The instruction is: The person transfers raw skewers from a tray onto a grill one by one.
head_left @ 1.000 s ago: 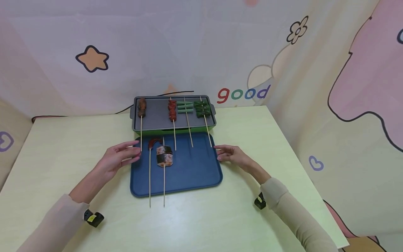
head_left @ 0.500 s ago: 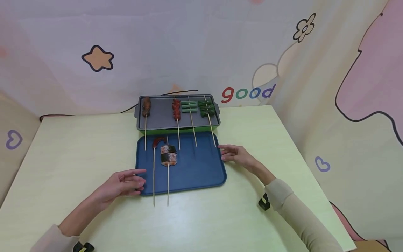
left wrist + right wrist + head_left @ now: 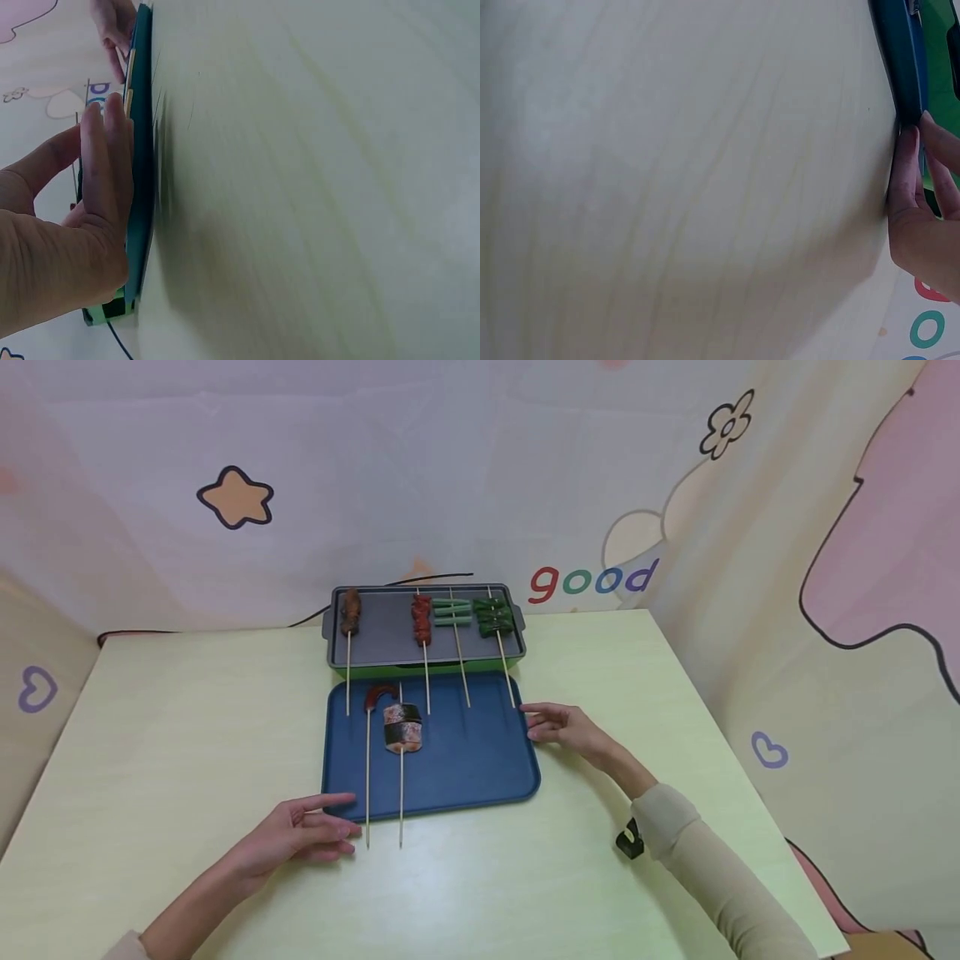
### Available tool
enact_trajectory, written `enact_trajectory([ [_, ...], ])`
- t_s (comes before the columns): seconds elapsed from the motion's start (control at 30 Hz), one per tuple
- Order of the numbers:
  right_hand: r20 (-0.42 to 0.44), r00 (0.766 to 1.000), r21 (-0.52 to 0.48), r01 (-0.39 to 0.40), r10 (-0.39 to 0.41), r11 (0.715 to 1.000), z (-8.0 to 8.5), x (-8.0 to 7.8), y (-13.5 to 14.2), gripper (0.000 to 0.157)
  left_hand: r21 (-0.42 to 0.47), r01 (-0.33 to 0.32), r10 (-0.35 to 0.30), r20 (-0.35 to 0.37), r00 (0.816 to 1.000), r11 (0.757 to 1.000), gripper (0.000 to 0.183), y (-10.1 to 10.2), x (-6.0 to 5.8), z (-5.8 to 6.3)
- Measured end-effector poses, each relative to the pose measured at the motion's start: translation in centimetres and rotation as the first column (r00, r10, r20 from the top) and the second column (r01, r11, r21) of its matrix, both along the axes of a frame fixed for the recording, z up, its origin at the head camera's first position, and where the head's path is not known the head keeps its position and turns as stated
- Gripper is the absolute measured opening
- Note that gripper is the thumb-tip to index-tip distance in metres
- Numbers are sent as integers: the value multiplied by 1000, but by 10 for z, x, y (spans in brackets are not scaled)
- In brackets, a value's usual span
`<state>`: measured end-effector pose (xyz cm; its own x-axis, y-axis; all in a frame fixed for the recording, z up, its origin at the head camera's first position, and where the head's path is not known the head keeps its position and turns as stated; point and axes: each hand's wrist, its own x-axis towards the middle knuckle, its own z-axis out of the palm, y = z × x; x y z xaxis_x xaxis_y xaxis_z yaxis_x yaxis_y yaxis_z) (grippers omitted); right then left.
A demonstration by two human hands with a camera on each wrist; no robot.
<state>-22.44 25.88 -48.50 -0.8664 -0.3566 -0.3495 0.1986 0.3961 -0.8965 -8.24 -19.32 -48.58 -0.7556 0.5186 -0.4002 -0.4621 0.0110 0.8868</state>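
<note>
A blue rectangular tray (image 3: 472, 768) lies in the middle of the table. On its left part are a skewer with a curled reddish-brown piece (image 3: 372, 697) and a skewer of dark-banded, pale pieces (image 3: 402, 728); both sticks overhang the front edge. My left hand (image 3: 288, 843) is at the tray's front left corner, fingers fairly straight, one reaching over the rim; contact is unclear. At the right edge, my right hand (image 3: 573, 733) pinches the tray rim between thumb and finger, as the right wrist view shows.
Directly behind the tray stands a green-sided grill (image 3: 386, 631). It bears a brown meat skewer (image 3: 350, 612), a red skewer (image 3: 422, 620), a green-bean-like skewer (image 3: 452, 612) and a leafy green skewer (image 3: 492, 618). Their sticks overhang the tray. A printed curtain (image 3: 435, 468) hangs behind.
My left hand has moved from the tray's back left side down to its front left corner. The right hand stays at the right edge. The camera view has shifted slightly.
</note>
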Motion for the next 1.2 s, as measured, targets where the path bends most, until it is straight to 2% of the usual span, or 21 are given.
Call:
enact_trajectory([
  [0.3,-11,1000,-14,-19,19,1000,2,-1,-1,52,-16,5,-5,35,999,1000,72,16,2,-1],
  [0.77,-7,1000,-31,-9,8,999,2,1,-1,52,-24,-133,134,50,990,991,78,24,-4,6],
  [0.97,-10,1000,-37,-12,12,999,1,0,0,53,-27,-157,158,57,986,987,70,26,-4,6],
  [1.2,-10,1000,-29,-4,3,1000,0,0,0,51,-66,-174,178,57,982,983,73,26,-1,3],
])
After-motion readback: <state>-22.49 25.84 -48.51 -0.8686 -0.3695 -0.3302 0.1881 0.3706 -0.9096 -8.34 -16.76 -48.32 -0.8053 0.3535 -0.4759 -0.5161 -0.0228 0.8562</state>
